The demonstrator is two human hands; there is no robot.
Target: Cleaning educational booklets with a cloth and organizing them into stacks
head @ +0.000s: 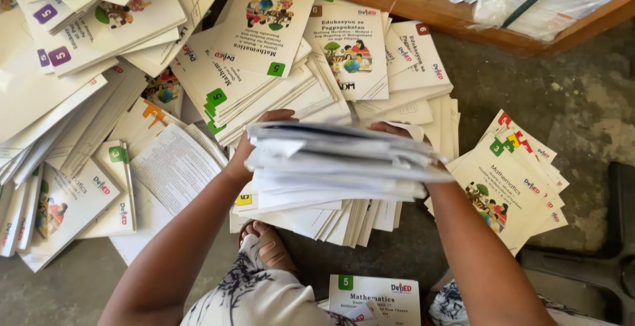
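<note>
Concrete floor (569, 101), grey and stained, carries everything; no worktop in view. I see a thick stack of booklets (337, 164) lifted clear of the floor, mid-frame. My left hand (248, 147) is clamped on its left end, thumb over the top; my right hand (397, 131) grips the right end, fingers mostly hidden behind the paper. Directly beneath lies a fanned pile of white booklets (331, 220), with a sandalled foot (268, 246) at its near edge. Right: a pile with green number tags (509, 187). Far: more green-tagged booklets (258, 54), a brown-tagged set (397, 61) and a wooden shelf edge (423, 8). Left: purple-tagged ones (73, 28) and loose heaps. Judgement: sorting partly done, since several like-tagged piles exist; left-side heaps remain jumbled.
</note>
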